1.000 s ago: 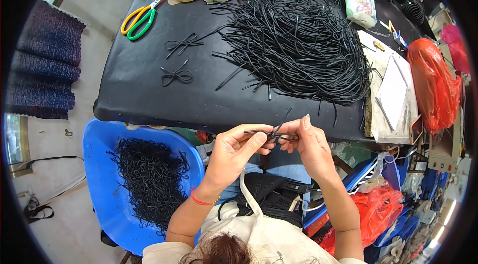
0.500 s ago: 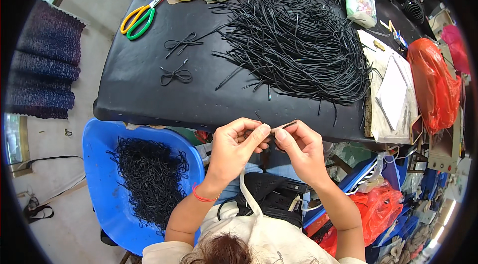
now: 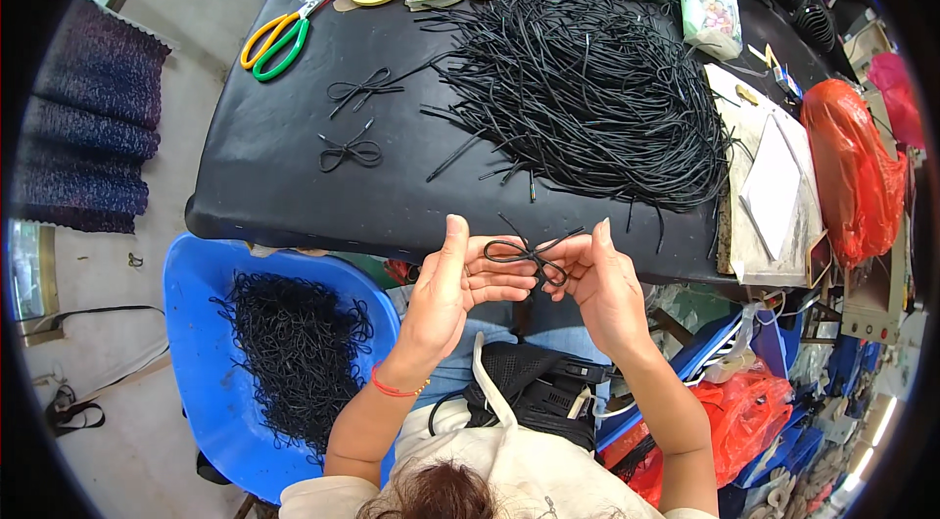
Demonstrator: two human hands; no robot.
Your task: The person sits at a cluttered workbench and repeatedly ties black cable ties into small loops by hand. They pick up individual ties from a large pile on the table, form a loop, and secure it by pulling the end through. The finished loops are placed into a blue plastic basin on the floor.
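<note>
A small bow point(image 3: 529, 256) tied from thin black cord lies across the fingers of both hands, just off the table's front edge. Its two loops and two loose ends show. My left hand point(image 3: 448, 292) is open with the palm up, its thumb raised and its fingers stretched beneath the left loop. On the other side, my right hand point(image 3: 609, 299) is also open, thumb up, fingers under the bow's right part. The fingertips of the two hands come close together below the knot. Two similar bows, one upper point(image 3: 364, 88) and one lower point(image 3: 350, 149), rest on the table to the left.
A big heap of black cords point(image 3: 587, 93) covers much of the black table point(image 3: 284, 191). Scissors with yellow and green handles point(image 3: 277, 44) lie far left. A blue tub point(image 3: 186, 323) holds many black bows. At right are a board point(image 3: 734, 225) and a red plastic bag point(image 3: 852, 171).
My fingers have opened from a pinch on the cord, and both thumbs have lifted. The tied bow, hidden before, now shows on the outstretched fingers.
</note>
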